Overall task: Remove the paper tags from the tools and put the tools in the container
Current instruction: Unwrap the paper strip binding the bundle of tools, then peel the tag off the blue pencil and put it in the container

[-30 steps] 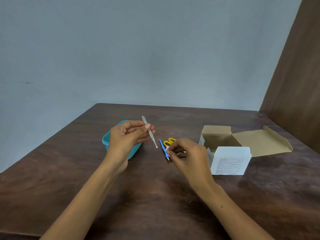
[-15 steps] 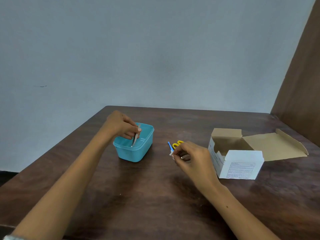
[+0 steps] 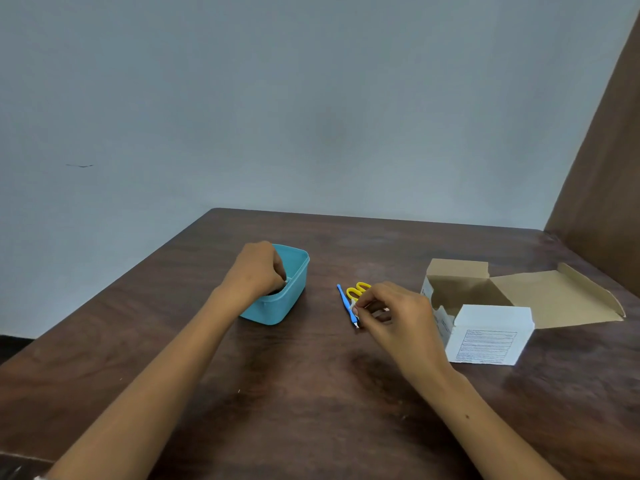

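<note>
Left hand (image 3: 258,271), left of frame centre, reaches into the blue container (image 3: 291,296) with fingers curled; a sliver of something pale shows at the fingertips, but whether they grip it cannot be told. Right hand (image 3: 394,313), right of centre, pinches a small white paper tag (image 3: 354,307) on the blue tool (image 3: 347,304), which lies on the desk (image 3: 311,393) beside the yellow-handled scissors (image 3: 358,290). Judged progress: at most one tool is in the container; the blue tool and scissors remain outside it, near the open cardboard box (image 3: 485,317).
</note>
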